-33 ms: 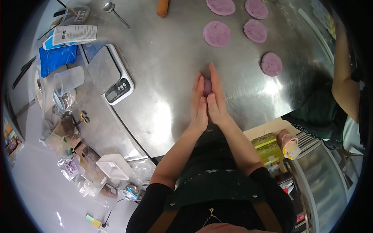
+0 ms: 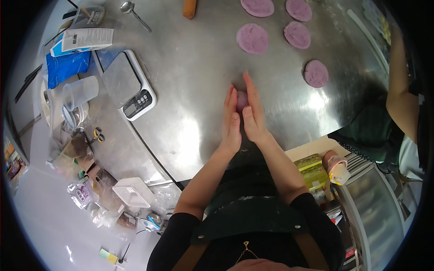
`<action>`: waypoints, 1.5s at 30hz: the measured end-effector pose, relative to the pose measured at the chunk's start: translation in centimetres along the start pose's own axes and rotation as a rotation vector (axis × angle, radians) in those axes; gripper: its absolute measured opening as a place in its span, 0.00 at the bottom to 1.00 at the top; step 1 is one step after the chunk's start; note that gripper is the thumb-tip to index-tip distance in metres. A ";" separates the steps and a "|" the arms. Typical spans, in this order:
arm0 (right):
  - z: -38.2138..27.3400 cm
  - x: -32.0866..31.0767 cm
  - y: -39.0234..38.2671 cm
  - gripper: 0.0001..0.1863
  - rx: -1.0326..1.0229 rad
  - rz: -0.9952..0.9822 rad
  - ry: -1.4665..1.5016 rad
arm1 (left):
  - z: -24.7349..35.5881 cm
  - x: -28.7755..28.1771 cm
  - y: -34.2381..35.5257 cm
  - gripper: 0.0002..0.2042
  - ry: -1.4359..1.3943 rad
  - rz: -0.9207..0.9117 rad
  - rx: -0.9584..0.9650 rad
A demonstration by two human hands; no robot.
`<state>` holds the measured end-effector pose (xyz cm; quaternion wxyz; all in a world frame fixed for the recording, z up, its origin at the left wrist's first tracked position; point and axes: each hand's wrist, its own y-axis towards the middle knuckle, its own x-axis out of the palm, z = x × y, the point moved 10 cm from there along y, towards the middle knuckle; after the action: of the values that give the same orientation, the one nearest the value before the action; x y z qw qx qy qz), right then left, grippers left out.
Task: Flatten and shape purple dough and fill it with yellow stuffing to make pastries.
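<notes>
Between my flat palms sits a ball of purple dough (image 2: 242, 101), partly hidden by the fingers. My left hand (image 2: 232, 122) presses it from the left with fingers stretched forward. From the other side my right hand (image 2: 253, 110) holds it, its fingertips reaching a little farther ahead. Both hands are over the near part of the steel table (image 2: 199, 81). Beyond them lie several flattened purple dough rounds, the closest being a round (image 2: 316, 73) to the right and another round (image 2: 252, 38) straight ahead.
A white digital scale (image 2: 139, 101) stands on the left, with a clear plastic cup (image 2: 86, 90) beyond it. A spoon (image 2: 135, 17) and a wooden rolling pin (image 2: 189, 8) lie at the far side. Another person's arm (image 2: 402, 97) shows at the right edge.
The hands have shifted very slightly against each other, and a little more of the dough ball shows between them. The rest looks the same.
</notes>
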<state>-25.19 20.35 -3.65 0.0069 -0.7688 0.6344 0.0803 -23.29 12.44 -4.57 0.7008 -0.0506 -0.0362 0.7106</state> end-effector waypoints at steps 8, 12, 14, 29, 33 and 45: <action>0.0 -0.1 -0.3 0.39 -0.017 0.050 -0.023 | 0.0 0.2 -0.1 0.32 0.024 -0.034 -0.021; -0.2 -0.6 -0.4 0.39 -0.038 0.042 0.007 | -0.8 -1.4 -0.2 0.31 -0.290 0.172 -0.071; -0.5 -1.1 -0.7 0.38 -0.073 0.116 -0.018 | -0.9 -1.7 0.9 0.30 -0.211 0.093 -0.074; -0.1 -1.0 -0.1 0.38 -0.001 0.011 0.009 | -1.8 0.0 -1.4 0.32 -0.304 0.040 -0.009; -0.1 -1.4 -1.8 0.37 -0.041 0.102 -0.065 | -0.4 -0.8 0.7 0.32 -0.374 0.146 -0.175; -0.2 -0.5 -1.3 0.38 -0.001 0.073 -0.039 | -0.5 0.6 0.2 0.32 0.013 -0.084 -0.047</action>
<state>-24.02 21.01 -3.49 0.0158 -0.7433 0.6619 0.0957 -23.49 13.06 -5.06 0.7288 -0.0701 -0.0506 0.6792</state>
